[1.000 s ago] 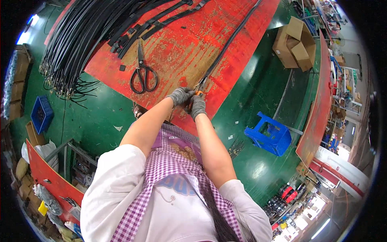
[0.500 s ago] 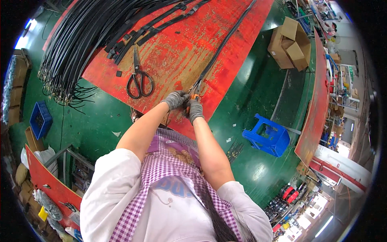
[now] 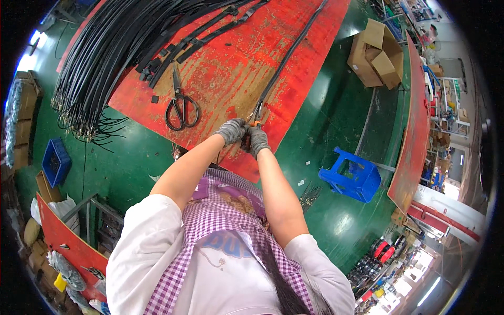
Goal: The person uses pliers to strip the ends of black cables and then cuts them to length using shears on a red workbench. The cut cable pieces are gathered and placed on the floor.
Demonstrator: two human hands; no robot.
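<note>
Over the near edge of the red table, my two gloved hands meet at the end of a long black cable [image 3: 281,68]. My left hand [image 3: 231,131] is closed around the cable's end, where thin strands show. Closed beside it, my right hand [image 3: 257,140] grips an orange-handled cutting tool [image 3: 257,123]; its metal tip lies against the cable, and the fingers hide most of it. From there the cable runs away across the table to the far edge. Large black-handled scissors [image 3: 182,107] rest on the table left of my hands, touched by neither.
A thick bundle of black cables [image 3: 100,68] hangs over the left edge of the red table [image 3: 220,79]. Black strap pieces [image 3: 210,37] lie beside it. On the green floor stand a blue stool [image 3: 350,176], an open cardboard box [image 3: 375,55] and a blue crate [image 3: 55,163].
My hands stay together at the cable's end, with only a slight shift of the fingers and tool. The whole view has moved a little; the scissors have not moved on the table.
</note>
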